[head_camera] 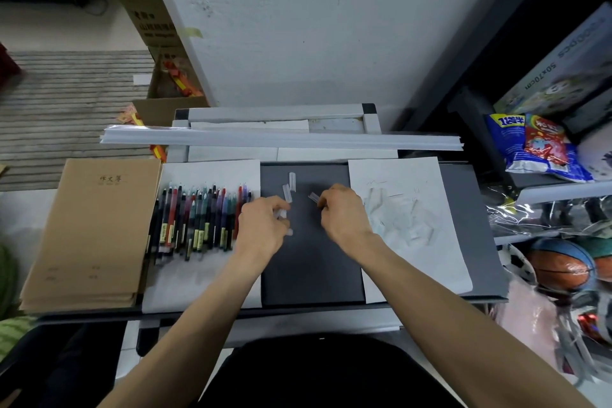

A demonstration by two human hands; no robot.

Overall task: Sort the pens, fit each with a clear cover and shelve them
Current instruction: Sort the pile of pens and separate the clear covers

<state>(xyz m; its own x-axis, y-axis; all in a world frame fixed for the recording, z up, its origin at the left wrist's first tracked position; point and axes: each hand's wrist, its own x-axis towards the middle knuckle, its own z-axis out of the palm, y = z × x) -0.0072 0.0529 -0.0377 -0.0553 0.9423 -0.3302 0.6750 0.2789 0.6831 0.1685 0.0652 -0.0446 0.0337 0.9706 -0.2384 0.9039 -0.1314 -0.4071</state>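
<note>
Forearms: both reach up from the bottom of the frame to the middle of the dark desk mat (311, 268).
Left hand (261, 225): fingers curled tight around small clear covers, one poking out at the fingertips and another at the heel of the hand.
Right hand (344, 212): fingers pinched on one clear cover (314, 197) that sticks out toward the upper left.
Loose covers (289, 187): two lie on the mat just above the left hand, apart from the pens.
Pens (198, 219): a fanned row on the white sheet, left of centre, tips pointing up the frame; none in either hand.
Cover pile (397, 219): crumpled clear pieces on the right-hand sheet (hard to count).
Step in hand: gathering covers, I judge; fitting not yet begun.
Next move: likely calls for freeing one hand to lift a pen, then lining a cover's open end with it.
</note>
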